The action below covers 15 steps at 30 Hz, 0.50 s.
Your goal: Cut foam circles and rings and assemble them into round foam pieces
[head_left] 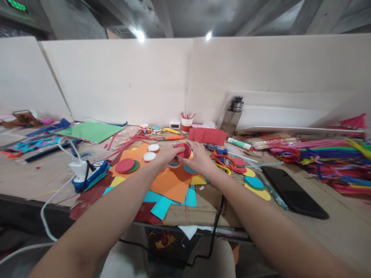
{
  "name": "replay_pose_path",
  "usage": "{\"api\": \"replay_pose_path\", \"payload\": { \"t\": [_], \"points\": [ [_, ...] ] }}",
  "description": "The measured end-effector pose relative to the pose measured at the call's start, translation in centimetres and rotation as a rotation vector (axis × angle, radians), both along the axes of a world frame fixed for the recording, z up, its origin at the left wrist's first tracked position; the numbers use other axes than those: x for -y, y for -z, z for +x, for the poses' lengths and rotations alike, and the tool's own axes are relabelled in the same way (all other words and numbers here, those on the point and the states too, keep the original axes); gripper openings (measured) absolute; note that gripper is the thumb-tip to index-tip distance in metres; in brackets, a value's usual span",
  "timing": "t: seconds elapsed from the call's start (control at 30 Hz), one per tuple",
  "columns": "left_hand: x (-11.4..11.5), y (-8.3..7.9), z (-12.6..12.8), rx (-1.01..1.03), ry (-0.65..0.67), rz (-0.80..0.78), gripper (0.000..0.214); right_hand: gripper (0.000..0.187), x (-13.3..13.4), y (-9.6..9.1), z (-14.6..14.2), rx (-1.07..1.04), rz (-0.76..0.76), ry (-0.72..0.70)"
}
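Observation:
Between my two hands, above an orange paper sheet (171,185), is a small round red disc piece (184,151) with a little yellow at its right side. My left hand (167,155) grips it from the left, with its fingertips partly hidden. On the other side my right hand (199,157) is closed round its right edge, thumb over the front. Two white round pieces (149,156) stand just left of my left hand. A red paper circle (125,165) overlaps a green one further left. Cyan paper strips (162,206) stick out below the orange sheet.
Orange-handled scissors (223,160), paper circles (254,182) and a black phone (292,191) lie to the right. Pipe cleaners (327,158) are heaped beyond. A blue power strip (91,175) with a white plug stands left. A cup (187,124) and bottle (232,116) stand behind.

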<state>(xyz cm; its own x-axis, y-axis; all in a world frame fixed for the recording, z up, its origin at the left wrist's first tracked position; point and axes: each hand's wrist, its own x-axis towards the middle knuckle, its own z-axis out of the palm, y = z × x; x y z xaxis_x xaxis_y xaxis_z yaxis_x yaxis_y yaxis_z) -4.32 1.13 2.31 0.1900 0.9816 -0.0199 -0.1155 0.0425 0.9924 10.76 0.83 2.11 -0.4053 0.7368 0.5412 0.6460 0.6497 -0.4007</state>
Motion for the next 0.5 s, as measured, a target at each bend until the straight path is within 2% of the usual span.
{"api": "replay_pose_path", "payload": {
  "t": [0.07, 0.13, 0.3, 0.4, 0.5],
  "points": [
    [0.0, -0.2, 0.0, 0.058, 0.011, -0.003, 0.025, 0.053, 0.1, -0.2, -0.1, -0.059, -0.008, -0.015],
    [0.0, -0.5, -0.1, 0.181, 0.050, -0.072, 0.035, 0.049, 0.1, -0.5, -0.2, -0.142, -0.041, -0.023],
    [-0.1, -1.0, 0.2, 0.418, 0.119, -0.278, 0.053, 0.056, 0.5, -0.6, -0.5, -0.193, -0.051, 0.067],
    [-0.2, -0.8, 0.3, 0.457, 0.125, -0.257, 0.056, 0.062, 0.8, -0.6, -0.6, -0.195, -0.007, 0.077],
    [-0.1, -0.6, 0.4, 0.422, 0.125, -0.176, 0.059, 0.056, 1.0, -0.8, -0.5, -0.217, 0.035, 0.081]
  ]
}}
